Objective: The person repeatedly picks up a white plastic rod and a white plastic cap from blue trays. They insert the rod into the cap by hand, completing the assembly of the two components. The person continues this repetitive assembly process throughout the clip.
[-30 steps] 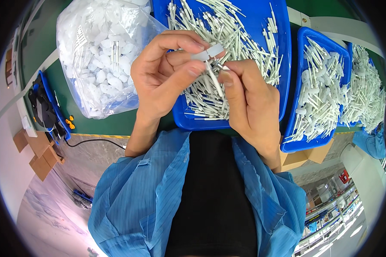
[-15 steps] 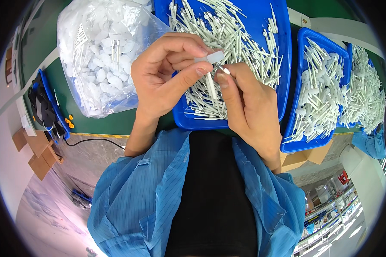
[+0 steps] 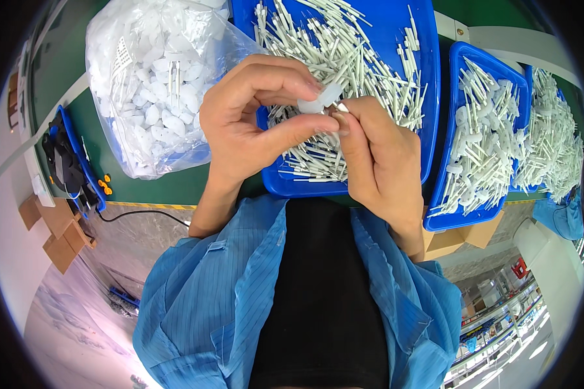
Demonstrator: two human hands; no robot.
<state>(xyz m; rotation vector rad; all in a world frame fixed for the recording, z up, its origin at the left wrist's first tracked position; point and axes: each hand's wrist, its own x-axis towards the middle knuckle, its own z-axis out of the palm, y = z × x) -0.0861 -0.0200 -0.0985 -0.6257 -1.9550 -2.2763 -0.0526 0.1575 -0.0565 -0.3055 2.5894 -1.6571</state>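
My left hand [image 3: 250, 120] pinches a translucent white plastic cap [image 3: 329, 94] between thumb and fingers. Close against it, my right hand [image 3: 384, 152] is closed on a slim white rod; only its small white end [image 3: 342, 107] shows, the rest hidden by my fingers. The two pieces meet or nearly meet at the fingertips; whether one sits inside the other I cannot tell. Both hands are above the near part of a blue tray [image 3: 396, 23] heaped with slim white rods [image 3: 318, 159], many with metal tips.
Left of the tray lies a clear plastic bag [image 3: 201, 152] full of white translucent caps. To the right, a smaller blue tray [image 3: 457, 58] holds rods with caps among them, and another heap [image 3: 551, 142] lies beyond. Dark items [image 3: 61, 159] fill a blue bin at far left.
My left thumb has stretched right, up to my right fingertips. The cap has tilted and shifted slightly right and down, while the rod's end has moved a little up.
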